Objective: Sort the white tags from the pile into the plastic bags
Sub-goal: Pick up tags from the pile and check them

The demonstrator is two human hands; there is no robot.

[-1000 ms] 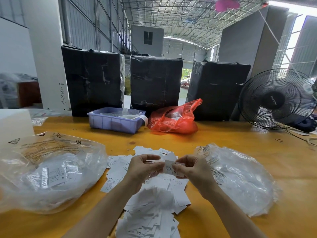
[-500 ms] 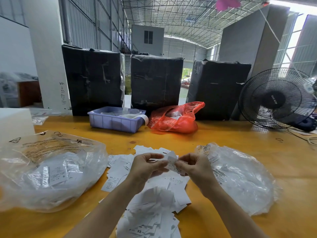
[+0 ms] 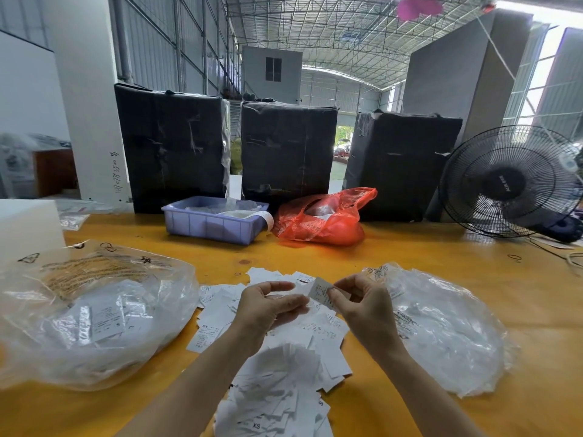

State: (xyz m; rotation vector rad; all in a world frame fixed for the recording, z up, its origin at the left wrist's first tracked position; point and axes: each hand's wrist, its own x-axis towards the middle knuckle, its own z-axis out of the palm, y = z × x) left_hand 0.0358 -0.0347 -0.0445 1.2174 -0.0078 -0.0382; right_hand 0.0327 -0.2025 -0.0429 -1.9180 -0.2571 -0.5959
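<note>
Above the centre of the yellow table (image 3: 441,257), both hands were raised over the pile of white tags (image 3: 284,367). The right hand (image 3: 362,307) pinched a single white tag (image 3: 319,291) between thumb and forefinger, the tag tilted and clear of the pile. The left hand (image 3: 265,305) was just beside it, fingers loosely curved and not plainly touching the tag; it held nothing that could be seen. The pile lay spread on the table between the forearms and beyond, some tags marked XS. A clear plastic bag (image 3: 94,310) containing tags lay to the left of the pile, touching its edge. A second clear bag (image 3: 441,329) lay to the right. Along the far edge of the table were a purple tray (image 3: 214,225), a red bag (image 3: 321,219) and a black fan (image 3: 511,181), with three black-wrapped bales (image 3: 287,149) behind.
</note>
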